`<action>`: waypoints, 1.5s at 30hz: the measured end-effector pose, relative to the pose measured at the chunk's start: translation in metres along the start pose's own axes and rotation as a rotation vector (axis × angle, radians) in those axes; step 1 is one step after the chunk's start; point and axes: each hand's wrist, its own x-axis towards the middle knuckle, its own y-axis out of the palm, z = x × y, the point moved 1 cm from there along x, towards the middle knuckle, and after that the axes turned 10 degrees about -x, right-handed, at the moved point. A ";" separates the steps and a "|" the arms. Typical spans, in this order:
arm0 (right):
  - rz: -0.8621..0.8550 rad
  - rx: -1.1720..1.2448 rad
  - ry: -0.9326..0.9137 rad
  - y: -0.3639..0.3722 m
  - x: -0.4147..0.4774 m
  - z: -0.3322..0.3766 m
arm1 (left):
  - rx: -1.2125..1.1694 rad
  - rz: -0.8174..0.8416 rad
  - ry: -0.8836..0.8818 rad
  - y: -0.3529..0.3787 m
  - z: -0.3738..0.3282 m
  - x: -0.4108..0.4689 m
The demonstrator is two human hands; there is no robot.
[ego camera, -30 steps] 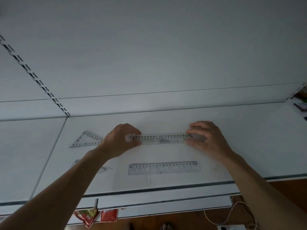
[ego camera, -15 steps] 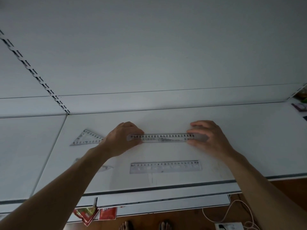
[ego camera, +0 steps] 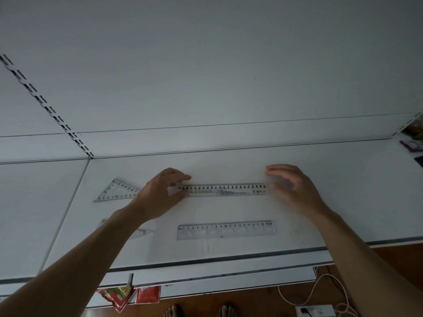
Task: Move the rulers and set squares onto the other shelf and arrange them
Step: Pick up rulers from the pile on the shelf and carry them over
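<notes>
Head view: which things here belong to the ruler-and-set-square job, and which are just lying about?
Job: far ruler, pinched by the left hand; right hand at its other end; near ruler; set square; second set square, partly behind the arm; shelf.
Lying about: red packets below the shelf; white cable and socket on the floor; clutter at far right.

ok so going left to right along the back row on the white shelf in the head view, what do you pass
clear plastic set square → left hand → clear plastic ruler with black numbers → right hand
</notes>
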 end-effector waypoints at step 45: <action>0.043 -0.115 0.010 -0.001 0.006 0.015 | -0.018 -0.172 -0.214 0.000 -0.036 -0.013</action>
